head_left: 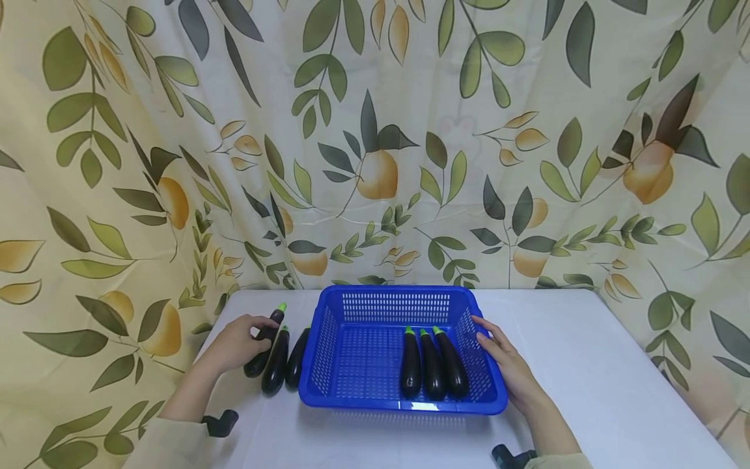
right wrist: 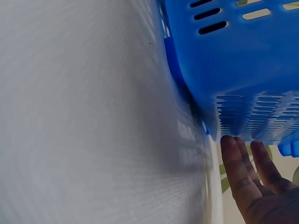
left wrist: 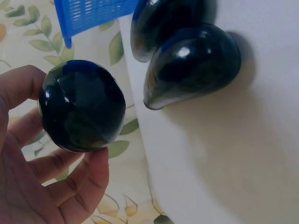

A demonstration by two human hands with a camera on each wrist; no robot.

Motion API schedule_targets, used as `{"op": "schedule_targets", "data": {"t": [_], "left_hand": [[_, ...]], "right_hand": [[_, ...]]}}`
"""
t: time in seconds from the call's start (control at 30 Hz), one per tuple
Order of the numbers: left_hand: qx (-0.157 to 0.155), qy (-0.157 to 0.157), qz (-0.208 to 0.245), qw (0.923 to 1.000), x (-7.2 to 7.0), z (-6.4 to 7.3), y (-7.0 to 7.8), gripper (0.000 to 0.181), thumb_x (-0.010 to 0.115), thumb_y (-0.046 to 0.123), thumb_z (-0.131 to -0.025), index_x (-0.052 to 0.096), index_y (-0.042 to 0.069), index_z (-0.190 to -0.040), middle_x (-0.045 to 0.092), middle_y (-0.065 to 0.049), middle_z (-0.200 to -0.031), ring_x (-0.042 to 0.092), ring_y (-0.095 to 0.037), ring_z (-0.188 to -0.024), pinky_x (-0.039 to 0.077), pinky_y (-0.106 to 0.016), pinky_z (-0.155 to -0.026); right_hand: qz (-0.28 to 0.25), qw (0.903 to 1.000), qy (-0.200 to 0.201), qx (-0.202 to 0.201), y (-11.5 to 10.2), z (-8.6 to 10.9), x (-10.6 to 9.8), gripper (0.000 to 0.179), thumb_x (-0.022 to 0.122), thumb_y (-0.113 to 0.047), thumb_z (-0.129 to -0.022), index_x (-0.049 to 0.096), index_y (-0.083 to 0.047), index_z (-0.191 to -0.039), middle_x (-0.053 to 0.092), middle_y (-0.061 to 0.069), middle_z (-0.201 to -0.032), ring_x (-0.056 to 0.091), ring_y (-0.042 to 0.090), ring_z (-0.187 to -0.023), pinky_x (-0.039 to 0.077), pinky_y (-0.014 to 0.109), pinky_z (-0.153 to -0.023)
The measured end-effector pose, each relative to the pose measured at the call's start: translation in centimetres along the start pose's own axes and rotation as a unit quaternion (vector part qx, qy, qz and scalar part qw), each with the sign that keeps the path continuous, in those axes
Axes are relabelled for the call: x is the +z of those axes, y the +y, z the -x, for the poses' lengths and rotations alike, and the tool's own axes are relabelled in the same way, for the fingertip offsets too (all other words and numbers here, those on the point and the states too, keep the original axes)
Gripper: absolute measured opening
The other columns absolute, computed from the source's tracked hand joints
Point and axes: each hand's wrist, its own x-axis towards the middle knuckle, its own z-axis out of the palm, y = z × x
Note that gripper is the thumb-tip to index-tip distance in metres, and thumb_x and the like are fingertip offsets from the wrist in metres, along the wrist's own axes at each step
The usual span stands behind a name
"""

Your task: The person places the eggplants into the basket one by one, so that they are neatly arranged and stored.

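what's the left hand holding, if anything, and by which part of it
An eggplant: the left hand grips it around its body, between the green stem and the blunt end.

The right grip touches a slotted blue basket.

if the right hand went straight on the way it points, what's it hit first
The right hand would likely meet the blue basket first, at its side wall; the fingertips look right beside it, though contact is hard to judge.

Three glossy dark eggplants lie in the blue basket, three outside.
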Motion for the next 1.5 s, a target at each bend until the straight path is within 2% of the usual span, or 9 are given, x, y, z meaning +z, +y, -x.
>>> {"op": "schedule_targets", "data": {"t": [0.17,0.47,0.9,1.2,1.37,1.5], "left_hand": [[-0.008,-0.004,0.019,0.9998,0.0,-0.1,0.3,0.035,0.073,0.014,-0.088,0.075,0.013,-0.122,0.068,-0.017,-0.116,0.061,-0.021,-0.081,0.050,-0.032,-0.068],[-0.014,-0.005,0.046,0.9988,0.1,-0.2,1.1,0.033,0.071,0.013,-0.092,0.074,0.014,-0.124,0.064,-0.021,-0.127,0.065,-0.023,-0.088,0.057,-0.031,-0.065],[0.009,0.001,0.050,0.9987,0.2,-0.4,2.5,0.033,0.071,0.015,-0.092,0.074,0.018,-0.124,0.063,-0.018,-0.127,0.065,-0.020,-0.088,0.053,-0.029,-0.064],[0.042,0.010,0.054,0.9976,0.6,-0.5,3.4,0.031,0.071,0.013,-0.092,0.075,0.017,-0.122,0.065,-0.016,-0.125,0.062,-0.017,-0.083,0.052,-0.030,-0.065],[0.040,0.003,0.072,0.9966,0.7,-0.5,4.0,0.031,0.071,0.013,-0.092,0.075,0.017,-0.122,0.064,-0.016,-0.123,0.061,-0.017,-0.080,0.052,-0.031,-0.061],[0.036,0.000,0.079,0.9962,0.9,-0.5,4.6,0.031,0.071,0.013,-0.093,0.075,0.018,-0.123,0.064,-0.016,-0.126,0.062,-0.018,-0.083,0.052,-0.030,-0.062]], "right_hand": [[0.004,1.0000,0.000,0.001,0.1,0.0,0.0,0.063,0.044,-0.058,-0.106,0.027,-0.035,-0.162,0.011,0.020,-0.173,0.027,0.057,-0.152,0.041,0.069,-0.111],[0.004,1.0000,0.000,-0.001,0.3,0.0,0.0,0.063,0.044,-0.057,-0.106,0.027,-0.035,-0.163,0.012,0.021,-0.173,0.027,0.057,-0.152,0.041,0.068,-0.111],[0.002,1.0000,0.002,-0.003,0.3,0.0,0.1,0.063,0.045,-0.057,-0.106,0.027,-0.035,-0.162,0.012,0.020,-0.173,0.026,0.057,-0.152,0.040,0.069,-0.111],[-0.001,1.0000,-0.002,-0.004,0.2,0.1,0.0,0.061,0.044,-0.054,-0.107,0.027,-0.034,-0.163,0.010,0.020,-0.174,0.025,0.057,-0.152,0.039,0.069,-0.111],[-0.002,1.0000,-0.003,-0.003,0.3,0.0,0.0,0.061,0.044,-0.054,-0.108,0.026,-0.034,-0.163,0.009,0.020,-0.174,0.025,0.057,-0.153,0.039,0.069,-0.111],[0.001,1.0000,-0.004,-0.002,0.3,0.0,0.0,0.062,0.043,-0.054,-0.108,0.025,-0.034,-0.163,0.007,0.020,-0.174,0.023,0.057,-0.153,0.038,0.070,-0.111]]}}
